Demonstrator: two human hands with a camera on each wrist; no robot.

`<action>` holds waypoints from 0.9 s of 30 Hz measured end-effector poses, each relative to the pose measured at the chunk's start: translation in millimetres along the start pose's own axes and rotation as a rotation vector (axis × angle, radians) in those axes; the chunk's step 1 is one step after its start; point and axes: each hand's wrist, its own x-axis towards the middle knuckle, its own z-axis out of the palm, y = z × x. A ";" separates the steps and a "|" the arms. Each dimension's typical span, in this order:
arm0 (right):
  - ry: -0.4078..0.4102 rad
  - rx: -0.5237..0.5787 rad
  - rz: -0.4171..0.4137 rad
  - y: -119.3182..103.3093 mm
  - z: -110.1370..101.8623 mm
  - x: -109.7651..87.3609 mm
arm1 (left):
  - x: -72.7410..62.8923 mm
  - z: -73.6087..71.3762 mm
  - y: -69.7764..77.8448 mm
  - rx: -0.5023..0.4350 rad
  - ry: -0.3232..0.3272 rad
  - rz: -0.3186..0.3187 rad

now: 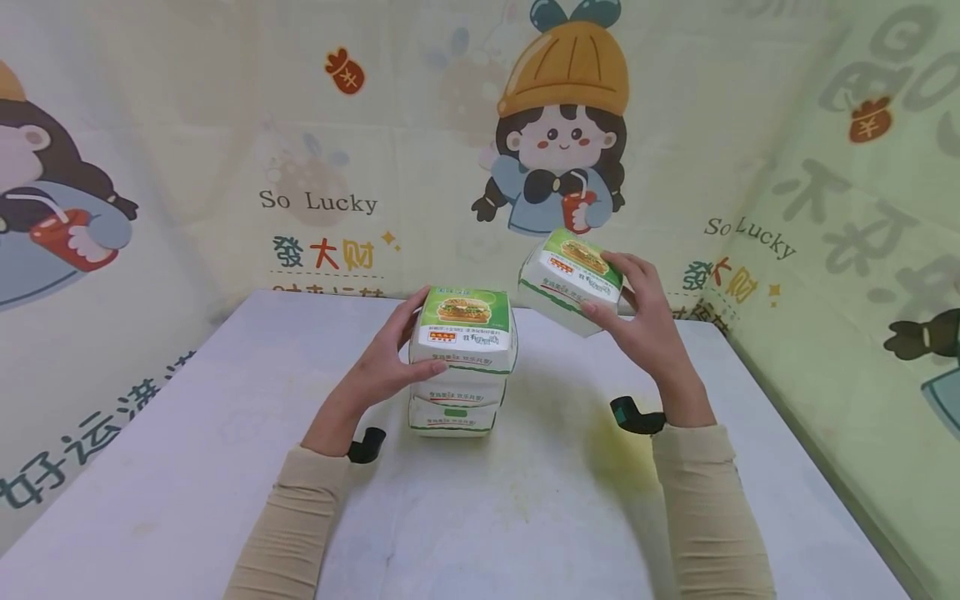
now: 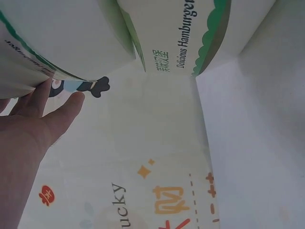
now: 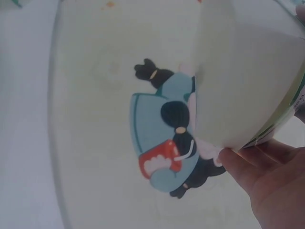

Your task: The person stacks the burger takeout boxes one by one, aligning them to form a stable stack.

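A stack of white-and-green cardboard hamburger boxes (image 1: 453, 417) stands on the table, burger picture facing up on the topmost box (image 1: 467, 340). My left hand (image 1: 378, 364) grips that top box from its left side, thumb across the front and fingers behind. To the right, my right hand (image 1: 651, 321) holds another hamburger box (image 1: 564, 292) up in the air, tilted, with the thumb at its near lower edge and fingers over the far right side. In the right wrist view, the box's plain white underside (image 3: 243, 90) shows beside the thumb and fingers.
The white table (image 1: 517, 517) has faint yellowish stains near the right forearm. A printed cloth (image 1: 420, 150) with cartoon figures and lettering hangs behind and along both sides. Black wrist straps with cameras (image 1: 637, 417) stick out from both wrists.
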 end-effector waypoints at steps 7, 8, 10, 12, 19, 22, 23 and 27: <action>-0.006 0.030 -0.046 -17.5 1.7 5.4 | 0.7 0.2 0.2 0.004 0.003 0.002; -0.009 0.035 -0.052 -19.4 2.3 6.1 | 0.7 0.3 0.1 0.006 0.004 0.001; -0.015 0.039 -0.062 -22.9 3.6 7.6 | 0.9 0.6 -0.3 0.007 0.004 -0.001; -0.021 0.039 -0.074 -26.0 4.9 9.0 | 1.1 0.7 -0.6 0.007 0.003 -0.003; -0.075 0.053 -0.141 -36.1 11.6 13.8 | 1.3 0.3 -3.2 0.004 0.001 0.003; -0.097 0.068 -0.170 -41.3 15.5 15.9 | 1.7 0.1 -2.6 0.001 0.001 -0.002; -0.103 0.071 -0.176 -43.2 16.6 16.3 | 1.8 0.1 -2.5 0.000 0.001 -0.003; -0.132 0.084 -0.206 -49.1 21.0 17.7 | 1.5 0.3 -2.0 -0.002 -0.002 0.001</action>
